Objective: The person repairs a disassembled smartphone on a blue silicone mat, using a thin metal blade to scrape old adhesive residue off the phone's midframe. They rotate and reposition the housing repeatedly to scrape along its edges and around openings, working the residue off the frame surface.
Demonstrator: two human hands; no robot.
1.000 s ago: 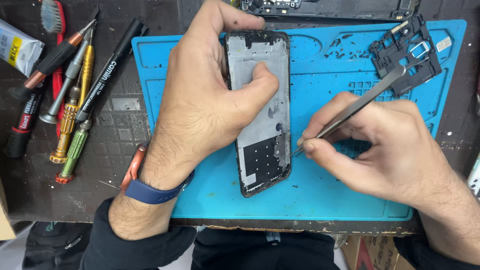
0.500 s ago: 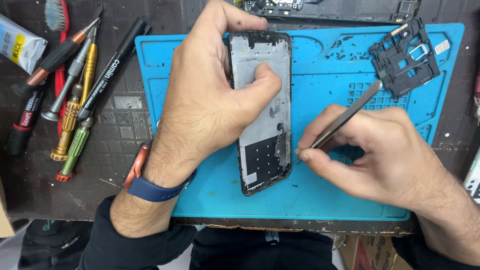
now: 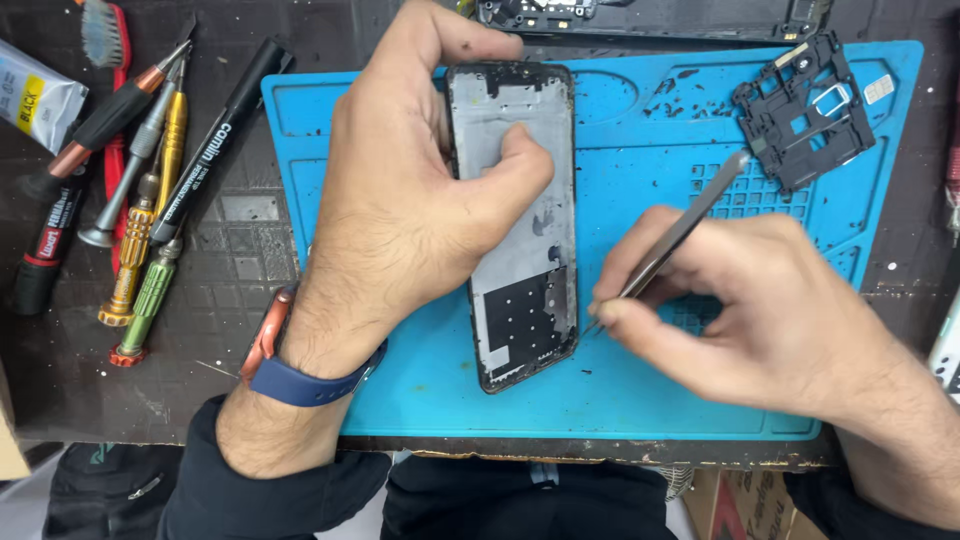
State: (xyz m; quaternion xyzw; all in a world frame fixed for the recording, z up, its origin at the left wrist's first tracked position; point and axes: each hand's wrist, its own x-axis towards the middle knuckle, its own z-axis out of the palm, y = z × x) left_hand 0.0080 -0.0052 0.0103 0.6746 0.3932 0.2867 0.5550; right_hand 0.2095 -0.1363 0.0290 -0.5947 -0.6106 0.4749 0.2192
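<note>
the phone frame (image 3: 520, 225) lies lengthwise on the blue work mat (image 3: 640, 420), at its middle. the left hand (image 3: 410, 200) grasps the frame from its left side, thumb pressed on the bare metal plate, apparently to keep it from sliding. the right hand (image 3: 760, 310) pinches a pair of metal tweezers (image 3: 670, 245) like a pen, tip at the frame's near right edge. a black inner bracket (image 3: 800, 110) lies apart at the mat's far right. screwdrivers (image 3: 140, 200) and a black marker (image 3: 215, 145) lie left of the mat.

Both hands (image 3: 420, 200) (image 3: 760, 310) down (grips closed)
</note>
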